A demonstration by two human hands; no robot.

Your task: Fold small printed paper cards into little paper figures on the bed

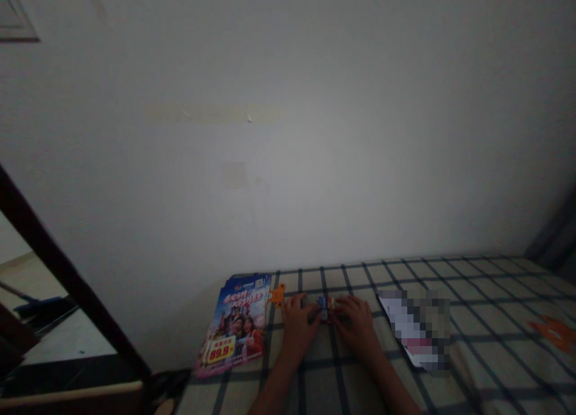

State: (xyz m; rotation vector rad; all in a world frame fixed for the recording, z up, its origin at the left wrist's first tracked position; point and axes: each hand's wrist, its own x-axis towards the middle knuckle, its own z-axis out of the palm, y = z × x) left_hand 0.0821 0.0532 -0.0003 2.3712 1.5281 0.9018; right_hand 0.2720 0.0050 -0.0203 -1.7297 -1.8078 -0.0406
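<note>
Between my two hands, on the checked bed sheet, lies a small folded paper [323, 310] with blue, white, red and orange print. My left hand [297, 319] grips its left end with thumb and fingers. On the opposite side, the fingers of my right hand [355, 319] are closed on its right end. A stack of printed flyers [238, 325], blue at the top and pink below, lies left of my left hand. The fingers partly hide the folded paper.
Right of my right hand is a phone-like flat object [407, 331], partly blurred by pixels. The checked sheet [486, 319] has orange printed figures and meets a pale wall [360, 133]. A dark slanted post [67, 271] stands at the left.
</note>
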